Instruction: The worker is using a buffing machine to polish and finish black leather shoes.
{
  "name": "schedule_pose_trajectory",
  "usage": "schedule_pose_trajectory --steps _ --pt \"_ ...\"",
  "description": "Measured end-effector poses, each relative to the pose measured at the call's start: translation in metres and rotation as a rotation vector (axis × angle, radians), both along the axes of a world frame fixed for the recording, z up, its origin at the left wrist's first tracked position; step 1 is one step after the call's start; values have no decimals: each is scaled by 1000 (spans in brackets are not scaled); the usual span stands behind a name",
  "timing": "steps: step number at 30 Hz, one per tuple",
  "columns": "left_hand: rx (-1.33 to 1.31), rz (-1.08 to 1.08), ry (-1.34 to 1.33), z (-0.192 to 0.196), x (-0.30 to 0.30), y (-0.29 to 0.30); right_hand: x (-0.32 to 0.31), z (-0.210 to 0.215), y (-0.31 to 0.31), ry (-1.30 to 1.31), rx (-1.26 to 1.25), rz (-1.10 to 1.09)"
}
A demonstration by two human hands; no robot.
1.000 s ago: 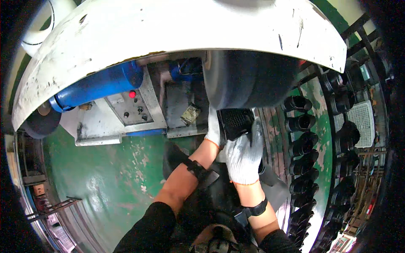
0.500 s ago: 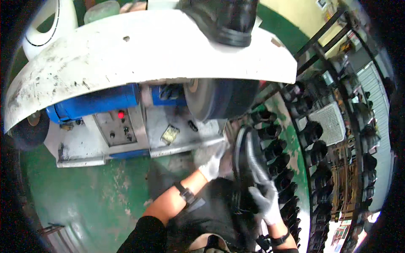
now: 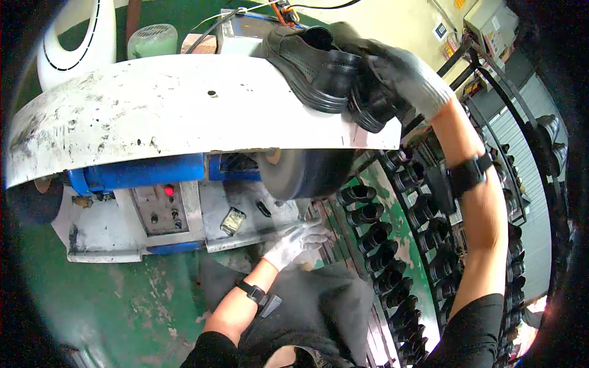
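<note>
My right hand, in a white and grey glove, reaches up to the top of the white machine cover. It grips a black shoe, which is partly hidden and smeared by motion. That shoe is at the right end of the cover, beside another black shoe standing there. My left hand, in a white glove, is empty with its fingers stretched out to the right, just below the machine's lower tray. Under the cover, a dark wheel looks blurred, as if spinning.
Racks with rows of black shoes stand on the right. A control panel with a red button and a blue motor lie beneath the cover. A small yellowish block sits on the tray. Behind the cover is a translucent green cup.
My right hand has risen from the lower right to the cover top, bringing the shoe beside the other one. My left hand stays low, fingers now extended. The view has shifted upward.
</note>
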State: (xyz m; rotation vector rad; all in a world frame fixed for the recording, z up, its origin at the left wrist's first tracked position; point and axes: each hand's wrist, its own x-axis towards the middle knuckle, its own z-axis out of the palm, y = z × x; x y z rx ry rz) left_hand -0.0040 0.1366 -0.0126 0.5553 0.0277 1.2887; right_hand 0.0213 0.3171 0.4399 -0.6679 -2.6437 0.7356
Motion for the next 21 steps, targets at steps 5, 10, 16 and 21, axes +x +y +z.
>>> schedule_pose_trajectory --steps 5,10,16,21 --pt "4 80 49 5 -25 -9 -50 5 -44 -137 141 -202" --pt "-34 151 154 12 -41 -21 -28 -44 -70 46 776 18" --pt "-204 164 170 21 -32 -23 -48 -55 -46 311 734 -47" --pt "-102 209 224 8 -33 -8 -42 -36 -44 437 739 -101"
